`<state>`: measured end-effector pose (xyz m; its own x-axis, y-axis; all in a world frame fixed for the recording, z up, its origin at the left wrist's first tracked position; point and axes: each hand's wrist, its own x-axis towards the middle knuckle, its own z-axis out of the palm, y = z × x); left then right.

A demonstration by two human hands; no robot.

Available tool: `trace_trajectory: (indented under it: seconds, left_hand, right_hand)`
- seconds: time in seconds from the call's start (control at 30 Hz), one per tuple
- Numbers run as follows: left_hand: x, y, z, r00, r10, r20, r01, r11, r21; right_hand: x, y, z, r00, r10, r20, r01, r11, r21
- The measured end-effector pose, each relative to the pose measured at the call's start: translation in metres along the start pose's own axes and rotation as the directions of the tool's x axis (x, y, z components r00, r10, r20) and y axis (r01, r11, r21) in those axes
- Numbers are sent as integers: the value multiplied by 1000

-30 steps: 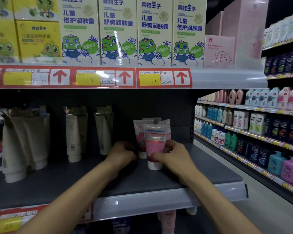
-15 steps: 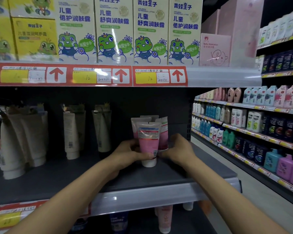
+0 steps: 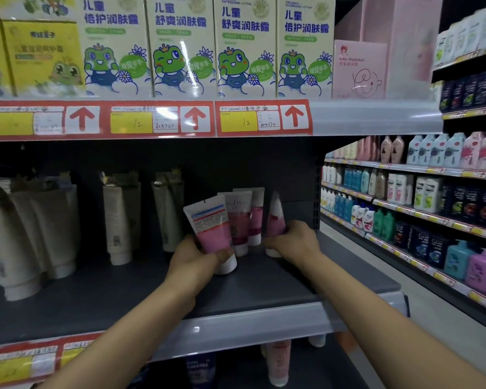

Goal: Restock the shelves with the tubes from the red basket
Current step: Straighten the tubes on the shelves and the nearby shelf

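Observation:
On the dark grey shelf (image 3: 278, 287) my left hand (image 3: 192, 258) grips a pink-and-white tube (image 3: 212, 231), cap down and tilted to the left. My right hand (image 3: 293, 242) holds another pink tube (image 3: 275, 217) that stands edge-on at the right. Between the two stand two more pink tubes (image 3: 240, 220), upright on their white caps, one behind the other. The red basket is out of view.
Beige tubes (image 3: 118, 220) stand in rows on the left of the same shelf. Frog-printed cartons (image 3: 180, 46) and pink boxes (image 3: 359, 68) fill the shelf above. An aisle shelf of bottles (image 3: 432, 209) runs along the right. More tubes (image 3: 278, 363) stand on the shelf below.
My hands have moved apart: the left one tipped the front tube leftward, the right one shifted right and took hold of a separate tube. The camera dropped slightly.

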<state>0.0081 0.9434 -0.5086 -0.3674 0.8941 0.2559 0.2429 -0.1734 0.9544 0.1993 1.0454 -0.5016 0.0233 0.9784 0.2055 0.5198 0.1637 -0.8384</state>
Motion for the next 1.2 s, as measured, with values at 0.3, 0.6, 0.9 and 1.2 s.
trace_trajectory:
  seconds: [0.3, 0.6, 0.9, 1.2]
  left_hand:
    - [0, -3, 3, 1000, 10, 19, -11, 999, 30]
    - [0, -1, 4, 999, -18, 26, 17, 999, 43]
    - [1, -3, 4, 999, -39, 27, 38, 998, 52]
    - [2, -5, 4, 998, -51, 25, 50, 998, 41]
  right_hand:
    - [7, 18, -15, 996, -58, 71, 46, 985, 164]
    - [33, 34, -10, 993, -69, 94, 42, 963, 265]
    - [35, 31, -1, 996, -90, 0, 88, 979, 183]
    - [31, 29, -2, 990, -142, -10, 142, 986, 89]
